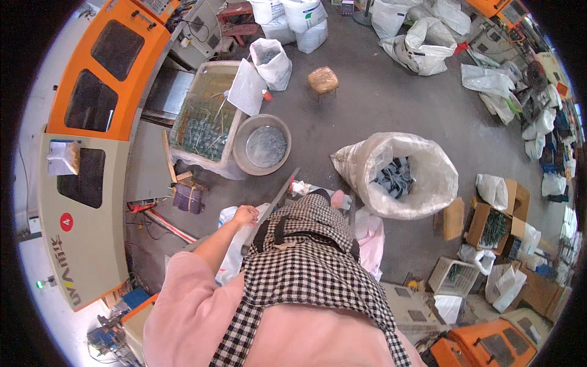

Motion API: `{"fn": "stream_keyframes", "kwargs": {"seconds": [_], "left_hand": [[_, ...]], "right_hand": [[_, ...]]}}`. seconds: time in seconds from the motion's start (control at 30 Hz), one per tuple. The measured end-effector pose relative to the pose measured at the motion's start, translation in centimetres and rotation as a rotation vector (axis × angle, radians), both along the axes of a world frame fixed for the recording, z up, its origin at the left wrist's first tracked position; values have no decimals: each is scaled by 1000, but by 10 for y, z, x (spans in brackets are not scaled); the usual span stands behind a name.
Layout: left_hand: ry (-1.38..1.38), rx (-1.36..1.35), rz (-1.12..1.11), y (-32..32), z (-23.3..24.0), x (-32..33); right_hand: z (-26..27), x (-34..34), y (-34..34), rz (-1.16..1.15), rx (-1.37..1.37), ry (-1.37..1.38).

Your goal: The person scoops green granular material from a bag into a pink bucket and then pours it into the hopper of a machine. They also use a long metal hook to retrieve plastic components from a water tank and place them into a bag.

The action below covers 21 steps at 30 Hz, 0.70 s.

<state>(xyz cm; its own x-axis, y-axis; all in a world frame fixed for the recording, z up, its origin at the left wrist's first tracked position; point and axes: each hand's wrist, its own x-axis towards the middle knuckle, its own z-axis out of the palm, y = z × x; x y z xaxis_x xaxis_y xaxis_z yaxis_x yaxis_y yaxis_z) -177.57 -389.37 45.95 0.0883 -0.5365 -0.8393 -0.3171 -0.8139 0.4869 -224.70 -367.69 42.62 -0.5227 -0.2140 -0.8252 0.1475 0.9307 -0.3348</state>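
Observation:
My left hand [247,215] is at my left side, fingers curled in loosely, and nothing shows in it. Close beside it runs a long grey bar [276,199]; whether the two touch is unclear. White plastic sacking [231,264] lies below that forearm. My right hand is out of view. On the floor ahead to the right stands a large woven sack [367,172], its mouth wide, with dark grey plastic parts [395,178] inside. A round basin [237,149] holding small grey pieces [268,146] is ahead to the left. My checked apron [302,270] fills the lower middle.
Beside the basin stands a rectangular tub [237,120] with netting and liquid. A small stool [323,80] is farther ahead. An orange and cream machine [91,183] lines the left. Cardboard boxes [479,220], a crate [451,277] and several white sacks [429,46] line the right.

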Motion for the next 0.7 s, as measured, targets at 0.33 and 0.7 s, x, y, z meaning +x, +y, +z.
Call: {"fn": "stream_keyframes", "kwargs": {"seconds": [0.33, 0.7], "left_hand": [[-275, -171, -511, -15, -117, -43], [-372, -261, -436, -177, -155, -59]], "right_hand": [[-127, -45, -37, -116, -249, -57], [-180, -90, -207, -9, -442, 584]]}}
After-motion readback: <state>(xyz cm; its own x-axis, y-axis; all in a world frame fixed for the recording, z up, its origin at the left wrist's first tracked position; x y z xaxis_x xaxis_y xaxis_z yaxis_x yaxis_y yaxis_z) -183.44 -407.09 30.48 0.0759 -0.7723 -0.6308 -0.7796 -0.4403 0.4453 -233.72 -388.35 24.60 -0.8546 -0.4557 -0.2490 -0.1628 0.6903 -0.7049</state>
